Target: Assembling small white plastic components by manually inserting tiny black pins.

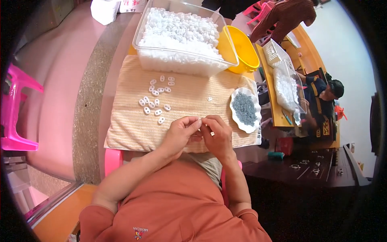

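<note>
My left hand [182, 134] and my right hand [217, 136] meet over the near edge of a beige striped towel [133, 129]. Both are closed, thumbs and forefingers pinched together at the fingertips. A speck of white shows between them; the rest of what they hold is hidden. Several small white oval plastic pieces with two holes [161, 120] lie loose on the towel, up and left of my hands. One more white piece [209, 99] rests by itself beyond my fingers. To the right, a white scalloped dish [235, 105] holds a heap of small grey-blue bits [246, 109].
A clear plastic bin [181, 56] full of white pieces stands at the towel's far side, a yellow basin [245, 48] beside it. Pink stools [16, 109] stand at left. At right, another person [322, 90] sits by a table with a clear tray [300, 99].
</note>
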Demonstrator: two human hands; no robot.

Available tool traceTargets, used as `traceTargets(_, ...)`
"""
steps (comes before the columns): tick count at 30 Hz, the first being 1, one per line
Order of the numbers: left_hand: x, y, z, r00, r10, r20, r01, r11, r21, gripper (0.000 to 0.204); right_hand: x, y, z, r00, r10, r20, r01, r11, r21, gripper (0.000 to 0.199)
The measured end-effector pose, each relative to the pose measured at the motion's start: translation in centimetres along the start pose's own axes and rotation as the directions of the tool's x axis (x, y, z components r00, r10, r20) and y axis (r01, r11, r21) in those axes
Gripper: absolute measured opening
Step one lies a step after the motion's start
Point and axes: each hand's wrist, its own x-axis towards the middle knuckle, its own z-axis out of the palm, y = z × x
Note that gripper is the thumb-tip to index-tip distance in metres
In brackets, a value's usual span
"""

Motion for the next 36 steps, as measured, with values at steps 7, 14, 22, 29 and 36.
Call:
traceTargets(7,-0.1,0.1,0.1,1.000,-0.008,0.011,0.007,0.999,0.039,0.016,-1.0,-0.6,-1.7,0.991,0.127,0.034,-0.132,0.958,0.256,0.020)
traceTargets(14,0.4,0.1,-0.4,1.000,-0.011,0.002,0.011,0.999,0.046,0.013,-1.7,2.7,-5.7,0.950,0.258,-0.178,-0.238,0.963,0.128,0.017)
traceTargets(22,0.4,0.0,-0.2,1.000,-0.005,-0.013,0.006,0.998,0.064,0.012,-3.8,8.8,-8.5,0.950,0.221,-0.221,-0.258,0.953,-0.160,0.014)
traceTargets(29,0.4,0.0,-0.1,1.000,-0.001,-0.018,0.003,0.996,0.089,0.014,-3.4,9.3,-8.2,0.988,0.124,-0.090,-0.151,0.891,-0.428,0.021)
traceTargets(36,0.4,0.1,-0.1,1.000,-0.013,-0.007,0.014,0.996,0.083,0.015,-3.1,10.0,-7.3,0.992,0.123,0.005,-0.100,0.828,-0.552,0.034)
